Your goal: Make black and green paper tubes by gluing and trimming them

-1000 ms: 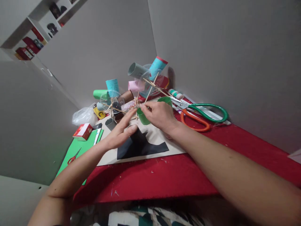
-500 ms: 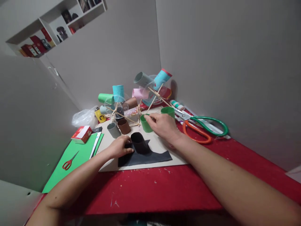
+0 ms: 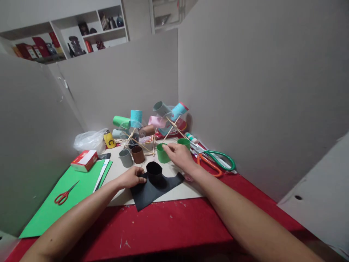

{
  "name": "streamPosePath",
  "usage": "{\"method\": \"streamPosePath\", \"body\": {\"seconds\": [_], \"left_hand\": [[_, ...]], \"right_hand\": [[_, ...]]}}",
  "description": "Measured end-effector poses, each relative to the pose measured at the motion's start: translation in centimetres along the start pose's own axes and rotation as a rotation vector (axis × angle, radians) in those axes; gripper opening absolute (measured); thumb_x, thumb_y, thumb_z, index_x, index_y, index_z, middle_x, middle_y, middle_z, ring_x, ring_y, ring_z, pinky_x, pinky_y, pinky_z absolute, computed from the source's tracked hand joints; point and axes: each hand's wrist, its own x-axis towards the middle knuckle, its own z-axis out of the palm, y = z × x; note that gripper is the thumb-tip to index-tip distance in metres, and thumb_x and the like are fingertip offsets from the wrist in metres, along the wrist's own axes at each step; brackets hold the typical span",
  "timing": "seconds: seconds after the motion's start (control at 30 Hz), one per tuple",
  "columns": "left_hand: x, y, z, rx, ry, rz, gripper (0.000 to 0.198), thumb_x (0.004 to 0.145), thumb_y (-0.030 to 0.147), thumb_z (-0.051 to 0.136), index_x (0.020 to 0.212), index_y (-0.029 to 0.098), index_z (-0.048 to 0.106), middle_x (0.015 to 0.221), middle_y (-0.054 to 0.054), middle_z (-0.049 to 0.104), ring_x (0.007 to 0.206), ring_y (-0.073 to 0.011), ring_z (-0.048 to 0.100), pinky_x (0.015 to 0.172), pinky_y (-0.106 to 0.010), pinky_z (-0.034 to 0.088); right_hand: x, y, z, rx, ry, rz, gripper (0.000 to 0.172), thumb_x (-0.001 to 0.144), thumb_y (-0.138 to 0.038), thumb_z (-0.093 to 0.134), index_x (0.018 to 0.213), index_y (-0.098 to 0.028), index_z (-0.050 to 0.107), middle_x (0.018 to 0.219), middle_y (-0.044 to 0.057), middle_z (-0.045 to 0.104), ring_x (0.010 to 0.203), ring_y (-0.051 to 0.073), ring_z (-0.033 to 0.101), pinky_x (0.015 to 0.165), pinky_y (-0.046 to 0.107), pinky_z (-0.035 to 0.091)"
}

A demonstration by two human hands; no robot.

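Observation:
My left hand (image 3: 133, 177) pinches the left edge of a sheet of black paper (image 3: 148, 193), whose front corner hangs past the pale board. On this sheet stands an upright black paper tube (image 3: 154, 171), close to my left fingertips. With thumb and fingers my right hand (image 3: 178, 155) grips the rim of a green paper tube (image 3: 163, 154). A second green tube (image 3: 184, 142) sits just behind that hand, partly covered. Left of them, a grey tube (image 3: 125, 159) and a brown tube (image 3: 138, 155) stand side by side on the pale board (image 3: 116, 198).
Wheel-like stick models with colored tubes (image 3: 136, 119) stand at the back. Large scissors (image 3: 215, 160) lie right on the red tablecloth (image 3: 174, 225). Small red scissors (image 3: 64, 196) and a red-white box (image 3: 84, 161) rest on green paper (image 3: 49, 214). Grey partitions enclose the table.
The black paper has turned, its front corner swinging toward me, with the black tube still on it. My right hand stays at the green tube. The view has tilted up and shifted.

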Motion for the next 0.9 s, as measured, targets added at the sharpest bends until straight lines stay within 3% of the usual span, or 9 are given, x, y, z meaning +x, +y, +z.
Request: {"method": "streamPosePath", "body": {"seconds": [0.17, 0.23, 0.37, 0.5, 0.6, 0.77, 0.9], "left_hand": [[-2.0, -0.7, -0.2, -0.235, -0.01, -0.106, 0.042, 0.053, 0.042, 0.086, 0.075, 0.016, 0.06, 0.062, 0.001, 0.066, 0.054, -0.0143, 0.059, 0.056, -0.025, 0.044], [-2.7, -1.1, -0.1, -0.325, 0.015, -0.113, 0.044, 0.051, 0.041, 0.087, 0.075, 0.016, 0.06, 0.063, 0.0, 0.066, 0.054, -0.0137, 0.06, 0.057, -0.025, 0.045], [-3.4, -1.8, 0.3, -0.486, 0.079, -0.088, 0.045, 0.053, 0.04, 0.087, 0.081, 0.015, 0.061, 0.066, 0.0, 0.067, 0.055, -0.0137, 0.061, 0.06, -0.025, 0.047], [-3.5, -2.3, 0.8, -0.612, 0.131, -0.03, 0.047, 0.056, 0.039, 0.086, 0.09, 0.017, 0.061, 0.068, 0.0, 0.068, 0.058, -0.0157, 0.063, 0.061, -0.028, 0.048], [-3.4, -2.6, 1.2, -0.673, 0.157, 0.024, 0.048, 0.055, 0.038, 0.086, 0.09, 0.017, 0.061, 0.068, 0.0, 0.069, 0.061, -0.0165, 0.065, 0.064, -0.027, 0.049], [-4.1, -2.9, 2.3, -0.705, 0.153, 0.058, 0.047, 0.057, 0.036, 0.087, 0.09, 0.017, 0.061, 0.07, -0.001, 0.071, 0.061, -0.0165, 0.065, 0.063, -0.027, 0.048], [-5.2, -2.6, 2.7, -0.735, 0.064, 0.055, 0.053, 0.057, 0.033, 0.088, 0.1, 0.016, 0.064, 0.075, -0.003, 0.072, 0.066, -0.0194, 0.068, 0.066, -0.029, 0.05]], "right_hand": [[0.6, -0.6, -0.4, 0.22, -0.049, 0.048, 0.025, 0.096, -0.035, 0.059, 0.109, -0.014, 0.063, 0.103, 0.004, 0.066, 0.083, 0.019, 0.066, 0.072, 0.035, 0.057], [0.5, -1.1, -0.9, 0.322, -0.078, 0.083, 0.024, 0.096, -0.036, 0.058, 0.1, -0.013, 0.064, 0.088, 0.001, 0.066, 0.068, 0.014, 0.064, 0.062, 0.029, 0.055], [-1.2, -2.1, -1.6, 0.519, -0.093, 0.206, 0.03, 0.093, -0.037, 0.056, 0.078, -0.014, 0.067, 0.055, -0.005, 0.053, 0.042, 0.008, 0.046, 0.042, 0.02, 0.04], [-4.7, -2.1, -0.5, 0.688, 0.002, 0.388, 0.021, 0.084, -0.038, 0.061, 0.091, -0.02, 0.066, 0.077, 0.0, 0.062, 0.056, 0.011, 0.055, 0.041, 0.018, 0.043], [-7.0, -2.1, 1.4, 0.809, -0.037, 0.537, 0.021, 0.081, -0.04, 0.062, 0.087, -0.02, 0.063, 0.089, 0.006, 0.066, 0.063, 0.014, 0.063, 0.043, 0.021, 0.05], [-8.3, -2.8, 3.9, 0.988, -0.2, 0.609, 0.022, 0.085, -0.039, 0.062, 0.092, -0.018, 0.067, 0.082, 0.008, 0.071, 0.062, 0.016, 0.066, 0.044, 0.022, 0.053], [-7.3, -2.7, 5.1, 1.055, -0.227, 0.618, 0.016, 0.083, -0.032, 0.066, 0.078, -0.017, 0.066, 0.065, 0.003, 0.068, 0.047, 0.012, 0.059, 0.038, 0.018, 0.048]]}}
